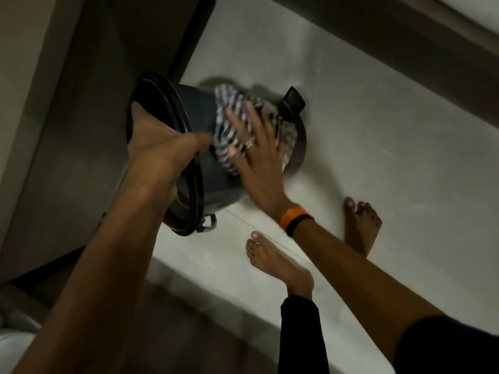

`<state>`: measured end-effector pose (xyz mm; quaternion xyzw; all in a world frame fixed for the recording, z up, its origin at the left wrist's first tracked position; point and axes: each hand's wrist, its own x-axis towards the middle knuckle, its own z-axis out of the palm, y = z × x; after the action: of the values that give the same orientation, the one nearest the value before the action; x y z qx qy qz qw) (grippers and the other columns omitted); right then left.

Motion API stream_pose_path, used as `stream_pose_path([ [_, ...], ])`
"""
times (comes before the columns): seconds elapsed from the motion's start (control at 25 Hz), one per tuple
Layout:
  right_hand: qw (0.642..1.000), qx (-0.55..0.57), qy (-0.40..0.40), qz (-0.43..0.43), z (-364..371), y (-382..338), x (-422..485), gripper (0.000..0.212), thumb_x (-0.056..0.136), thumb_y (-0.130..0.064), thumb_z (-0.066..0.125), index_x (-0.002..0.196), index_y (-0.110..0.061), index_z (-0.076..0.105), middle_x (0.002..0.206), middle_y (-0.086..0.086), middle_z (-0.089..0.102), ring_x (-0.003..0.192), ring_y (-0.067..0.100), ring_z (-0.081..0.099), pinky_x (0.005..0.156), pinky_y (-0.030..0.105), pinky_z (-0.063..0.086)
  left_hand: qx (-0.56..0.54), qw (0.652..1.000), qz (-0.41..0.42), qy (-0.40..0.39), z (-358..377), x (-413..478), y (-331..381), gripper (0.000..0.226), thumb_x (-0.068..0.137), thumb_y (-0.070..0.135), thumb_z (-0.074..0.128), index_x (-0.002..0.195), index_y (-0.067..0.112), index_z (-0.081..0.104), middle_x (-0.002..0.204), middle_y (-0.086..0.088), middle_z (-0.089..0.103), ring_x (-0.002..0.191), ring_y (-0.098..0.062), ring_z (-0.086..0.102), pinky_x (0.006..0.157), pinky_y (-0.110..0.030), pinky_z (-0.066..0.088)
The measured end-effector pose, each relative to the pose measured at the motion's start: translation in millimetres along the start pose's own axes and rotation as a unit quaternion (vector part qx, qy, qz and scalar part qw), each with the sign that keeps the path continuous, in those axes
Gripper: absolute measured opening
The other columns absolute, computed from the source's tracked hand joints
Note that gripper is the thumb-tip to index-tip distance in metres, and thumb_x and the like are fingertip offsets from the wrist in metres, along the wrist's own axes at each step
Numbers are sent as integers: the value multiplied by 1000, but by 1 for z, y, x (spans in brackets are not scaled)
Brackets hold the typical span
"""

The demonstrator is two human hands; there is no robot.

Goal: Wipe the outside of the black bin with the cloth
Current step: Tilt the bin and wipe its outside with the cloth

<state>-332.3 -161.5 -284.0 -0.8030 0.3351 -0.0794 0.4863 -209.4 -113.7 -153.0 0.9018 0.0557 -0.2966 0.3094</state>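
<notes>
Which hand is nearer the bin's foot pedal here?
Right. The right hand presses the cloth on the bin wall just short of the foot pedal; the left hand grips the far rim.

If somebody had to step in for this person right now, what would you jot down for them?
Left hand: gripping the rim of the black bin, fingers inside the opening, holding it tipped over.
Right hand: flat and open, pressing the striped cloth against the bin's outer side.
The bin's base is on the pale floor, foot pedal pointing away, beside the dark cabinet.
Done: wiping is under way on the upper side. How much is already clean cannot be told.
Left: probably turn the bin and wipe the rest of the outside.
</notes>
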Motion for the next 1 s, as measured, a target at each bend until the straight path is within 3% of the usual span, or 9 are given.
stream_pose_path([
  [0.08, 989, -66, -15, -130, 7, -5, -31, 58, 107, -55, 22, 160, -35, 24, 173, 3, 17, 163, 28, 6, 128, 65, -1, -31, 999, -4, -7, -2, -6, -8, 81, 74, 10, 83, 146, 18, 47, 127, -5, 68, 111, -24, 71, 93, -50, 63],
  [0.16, 988, -98, -4, -121, -3, 11, -27, 59, 105, -57, 24, 159, -33, 30, 172, 5, 22, 162, 31, 11, 126, 68, 4, -11, 1000, 16, -10, -5, -14, -22, 77, 79, 16, 82, 148, 19, 47, 131, -4, 68, 115, -23, 69, 98, -49, 60],
  [0.28, 994, -76, 35, 64, -16, 32, 8, 66, 99, -57, 31, 158, -29, 36, 172, 2, 25, 162, 29, 11, 129, 63, -3, 116, 987, 101, -37, -9, -32, -45, 115, 76, 20, 86, 165, 35, 14, 173, -5, 23, 152, -25, 34, 111, -34, 32],
  [0.44, 957, 65, 86, 271, -36, 38, 40, 59, 105, -46, 40, 160, -28, 27, 173, -1, 18, 163, 21, 6, 131, 55, -7, 170, 971, 164, -42, 1, -45, -44, 121, 77, 20, 82, 164, 42, 2, 177, -1, -6, 158, -27, 21, 112, -35, 34],
  [0.56, 988, 62, 36, 136, -31, 12, -7, 57, 109, -41, 33, 162, -33, 12, 175, -4, -4, 164, 25, -6, 130, 61, -9, 182, 969, 165, -32, 17, -46, -20, 113, 81, 25, 80, 165, 38, 5, 177, -8, -2, 158, -40, 22, 123, -61, 33],
  [0.68, 996, 13, -59, -60, -22, 5, -63, 58, 105, -58, 20, 158, -47, -1, 169, -14, -19, 163, 26, -13, 129, 60, -12, 190, 970, 153, -16, 27, -42, -5, 110, 84, 27, 80, 165, 33, 7, 176, -13, 3, 157, -46, 19, 126, -61, 25],
  [0.8, 991, 37, -5, 125, -35, 42, -30, 62, 105, -46, 25, 158, -32, -4, 173, 4, -9, 164, 29, -4, 132, 58, -3, 163, 972, 169, 5, 28, -39, -7, 106, 82, 22, 77, 166, 30, 12, 176, -11, 8, 156, -38, 29, 122, -54, 37],
  [0.88, 948, 151, 64, 271, -53, 61, 8, 59, 111, -34, 27, 162, -17, 2, 175, 8, -2, 164, 26, -3, 133, 53, 0, 144, 971, 190, -9, 29, -44, -15, 112, 78, 19, 79, 166, 32, 11, 177, -6, -1, 160, -35, 18, 122, -51, 36],
  [1.0, 948, 162, 65, 266, -55, 40, 21, 59, 111, -34, 34, 164, -20, 11, 175, 6, 1, 164, 26, -1, 133, 54, -2, 132, 974, 175, -56, 34, -48, -23, 127, 75, 14, 83, 165, 37, -4, 174, -3, -23, 162, -39, -3, 124, -61, 29],
])
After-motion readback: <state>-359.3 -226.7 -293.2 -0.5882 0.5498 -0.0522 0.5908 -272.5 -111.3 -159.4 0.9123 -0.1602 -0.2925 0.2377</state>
